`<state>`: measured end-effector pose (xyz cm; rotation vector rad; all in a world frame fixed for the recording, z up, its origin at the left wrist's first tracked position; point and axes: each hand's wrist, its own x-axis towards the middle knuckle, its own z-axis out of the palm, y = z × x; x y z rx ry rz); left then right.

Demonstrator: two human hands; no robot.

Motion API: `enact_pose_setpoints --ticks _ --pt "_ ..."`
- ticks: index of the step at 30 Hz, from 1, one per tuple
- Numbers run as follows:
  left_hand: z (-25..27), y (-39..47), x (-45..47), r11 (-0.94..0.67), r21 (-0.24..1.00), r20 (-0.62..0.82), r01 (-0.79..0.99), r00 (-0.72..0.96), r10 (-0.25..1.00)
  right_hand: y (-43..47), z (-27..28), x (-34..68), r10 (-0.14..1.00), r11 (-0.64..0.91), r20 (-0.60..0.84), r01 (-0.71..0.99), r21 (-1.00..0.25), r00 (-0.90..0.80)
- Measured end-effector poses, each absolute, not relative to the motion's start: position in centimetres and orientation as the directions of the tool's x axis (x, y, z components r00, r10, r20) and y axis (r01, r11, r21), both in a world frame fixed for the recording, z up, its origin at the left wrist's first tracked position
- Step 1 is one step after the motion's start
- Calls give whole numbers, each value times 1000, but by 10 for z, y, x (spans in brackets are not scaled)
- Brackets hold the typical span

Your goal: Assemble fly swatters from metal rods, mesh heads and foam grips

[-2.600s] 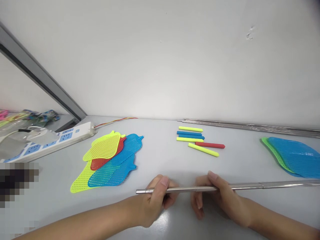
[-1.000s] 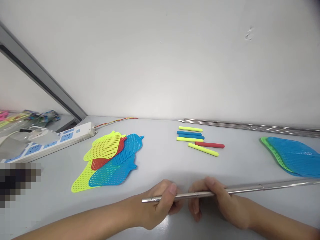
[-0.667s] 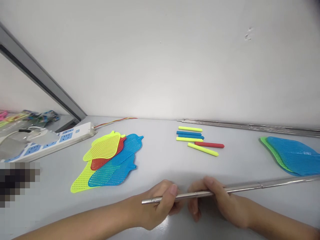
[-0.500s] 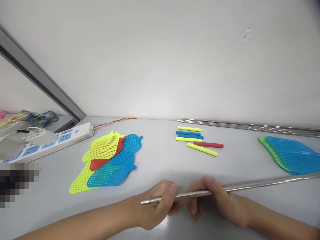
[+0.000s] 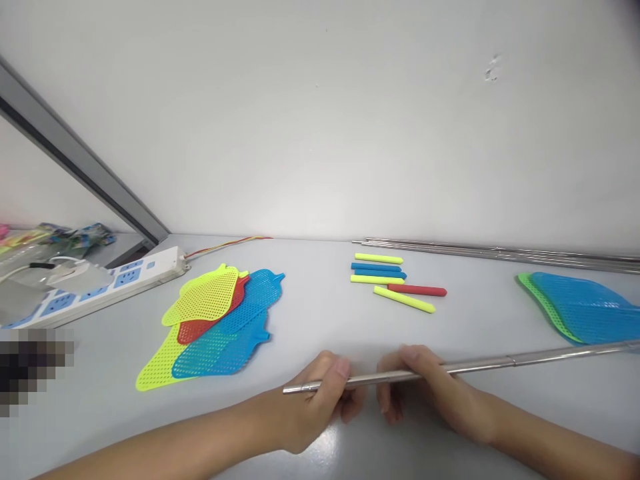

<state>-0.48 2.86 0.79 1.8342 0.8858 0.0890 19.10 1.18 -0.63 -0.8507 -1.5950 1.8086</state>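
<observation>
You've got the telescopic metal rod [image 5: 450,368] held level just above the counter [image 5: 320,320], in front of you. Your left hand [image 5: 320,403] has its fingers wrapped round the thick end, and your right hand [image 5: 425,393] pinches the next section right beside it. I'd say keep both grips close to the joint and work straight along the rod's axis so the thin end out right doesn't wobble into the blue swatter heads [image 5: 585,308].
</observation>
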Motion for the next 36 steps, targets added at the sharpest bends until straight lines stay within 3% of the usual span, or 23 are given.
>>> enact_pose_setpoints --ticks 14,36 --pt "0 26 -2 -136 851 -296 506 678 673 15 -13 192 786 -183 -78 -110 -977 -614" --pt "9 32 1 -205 865 -273 457 774 571 17 -21 197 776 -187 41 -292 -938 -629"
